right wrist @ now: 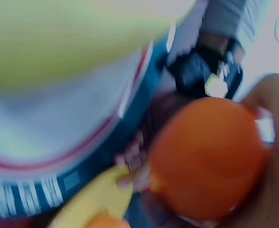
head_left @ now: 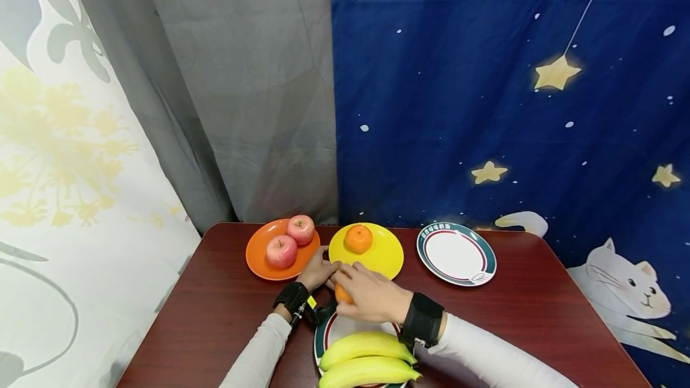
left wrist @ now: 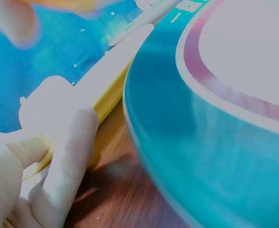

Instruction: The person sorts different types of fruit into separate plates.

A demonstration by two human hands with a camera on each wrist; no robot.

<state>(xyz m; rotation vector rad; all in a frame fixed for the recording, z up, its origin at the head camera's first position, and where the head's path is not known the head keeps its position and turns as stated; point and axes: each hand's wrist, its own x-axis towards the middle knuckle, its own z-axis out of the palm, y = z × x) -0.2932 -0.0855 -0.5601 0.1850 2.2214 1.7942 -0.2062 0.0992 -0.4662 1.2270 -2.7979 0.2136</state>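
— Where is the mandarin (head_left: 342, 294) in your head view?
— Lower centre of the frame, clamped in your right hand (head_left: 372, 295), whose curled fingers hide most of it; your right arm slants in from the lower right, back of the hand uppermost.
— And from your right wrist?
— There the fruit's broad, round side looms right of centre, blurred, with the near plate (head_left: 339, 328) at left.
— Your left hand (head_left: 318, 271)?
— It reaches up from the lower left, thumb and fingers pinching the rim of the yellow plate (head_left: 385, 262), a grip your left wrist view shows closely, lower left. A second mandarin (head_left: 358, 238) sits on that plate; bananas (head_left: 366, 349) lie on the near one, bottom centre.
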